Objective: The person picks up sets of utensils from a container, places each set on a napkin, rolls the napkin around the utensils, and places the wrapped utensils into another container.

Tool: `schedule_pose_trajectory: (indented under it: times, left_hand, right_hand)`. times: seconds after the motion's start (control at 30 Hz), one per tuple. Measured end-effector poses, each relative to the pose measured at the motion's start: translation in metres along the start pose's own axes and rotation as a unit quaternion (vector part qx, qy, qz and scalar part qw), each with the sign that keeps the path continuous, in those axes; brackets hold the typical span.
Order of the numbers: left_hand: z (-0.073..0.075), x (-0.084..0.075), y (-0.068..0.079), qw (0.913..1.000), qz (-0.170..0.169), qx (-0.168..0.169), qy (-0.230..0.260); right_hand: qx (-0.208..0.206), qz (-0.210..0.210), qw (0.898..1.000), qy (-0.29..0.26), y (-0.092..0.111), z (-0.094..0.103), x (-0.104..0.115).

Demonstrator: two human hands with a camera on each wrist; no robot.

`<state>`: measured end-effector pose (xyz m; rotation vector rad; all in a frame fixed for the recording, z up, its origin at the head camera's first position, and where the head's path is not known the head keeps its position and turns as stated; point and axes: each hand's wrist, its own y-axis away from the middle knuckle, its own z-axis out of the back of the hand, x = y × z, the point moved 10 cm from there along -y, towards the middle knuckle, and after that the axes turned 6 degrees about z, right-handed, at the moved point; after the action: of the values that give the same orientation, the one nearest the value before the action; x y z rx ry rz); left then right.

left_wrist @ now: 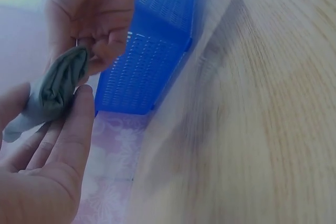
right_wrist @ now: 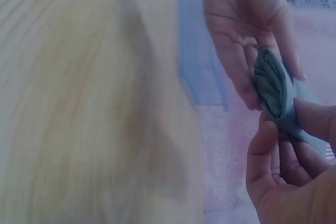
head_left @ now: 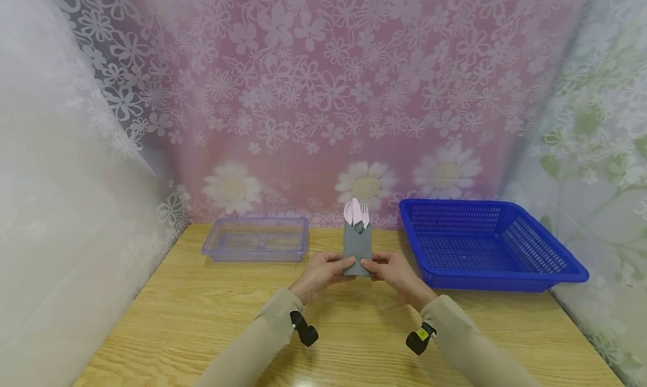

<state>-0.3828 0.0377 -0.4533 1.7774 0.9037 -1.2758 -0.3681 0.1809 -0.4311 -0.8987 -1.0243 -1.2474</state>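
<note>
Both hands hold a grey-green folded napkin pouch upright above the table. My left hand pinches its lower left edge, thumb in front and fingers behind. On the opposite edge my right hand pinches it the same way. Out of the pouch's top stick a pale pink spoon, a knife and a fork; their lower parts are hidden in the cloth. Both wrist views show the folded layers at the napkin's bottom end, with fingers on either side.
On the wooden table, a clear purplish plastic tray stands at the back left. A larger blue perforated basket stands at the right. Floral curtains hang behind and at both sides.
</note>
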Motion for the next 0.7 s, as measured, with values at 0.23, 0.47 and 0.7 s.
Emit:
schedule_pose_trajectory:
  times: [0.23, 0.47, 0.7]
  left_hand:
    - [0.002, -0.004, 0.001, 0.9990, -0.019, 0.008, -0.038]
    - [0.015, -0.009, 0.005, 0.9908, -0.041, -0.034, -0.125]
    - [0.028, -0.012, 0.009, 0.9816, -0.054, -0.053, -0.175]
  right_hand:
    - [0.002, -0.001, 1.000, -0.001, -0.003, 0.017, 0.006]
    - [0.007, -0.004, 1.000, 0.008, 0.000, 0.037, 0.010]
    - [0.014, 0.001, 0.999, 0.047, 0.005, 0.064, 0.015]
